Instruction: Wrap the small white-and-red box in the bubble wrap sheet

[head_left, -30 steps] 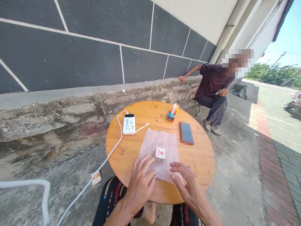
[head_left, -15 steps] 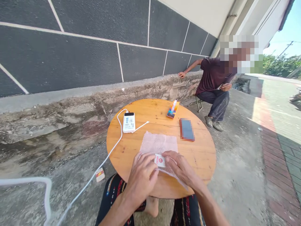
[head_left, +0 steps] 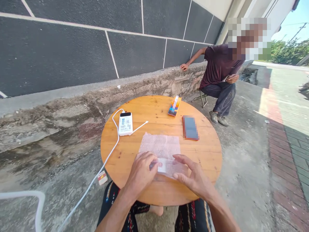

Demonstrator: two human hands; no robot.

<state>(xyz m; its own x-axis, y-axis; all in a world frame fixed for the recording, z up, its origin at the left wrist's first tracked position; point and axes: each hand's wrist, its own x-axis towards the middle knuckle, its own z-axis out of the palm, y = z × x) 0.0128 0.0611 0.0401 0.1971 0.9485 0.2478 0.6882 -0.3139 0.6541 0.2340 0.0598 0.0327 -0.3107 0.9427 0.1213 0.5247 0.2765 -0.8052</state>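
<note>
A small white box [head_left: 161,165] with a faint red mark lies on a pale, see-through sheet that looks like bubble wrap [head_left: 160,143]. The near flap of the sheet is folded over the box, so its print looks hazy. My left hand [head_left: 142,170] is curled at the left end of the box, thumb and fingers closed on the covered box. Over the sheet's right side, my right hand [head_left: 193,172] has thumb and fingers spread apart, with the film between them. Its fingertips touch or nearly touch the film.
On the round wooden table [head_left: 205,161] stand a white power bank [head_left: 126,124] with a cable, an orange-and-blue tape dispenser [head_left: 174,106] and a phone [head_left: 190,128]. A small box [head_left: 102,177] lies on the ground. Another person [head_left: 219,71] sits by the wall.
The near edge of the sheet has been folded over the box, which was uncovered before. My right hand has moved off the box to the right and spread its fingers. The view has shifted slightly.
</note>
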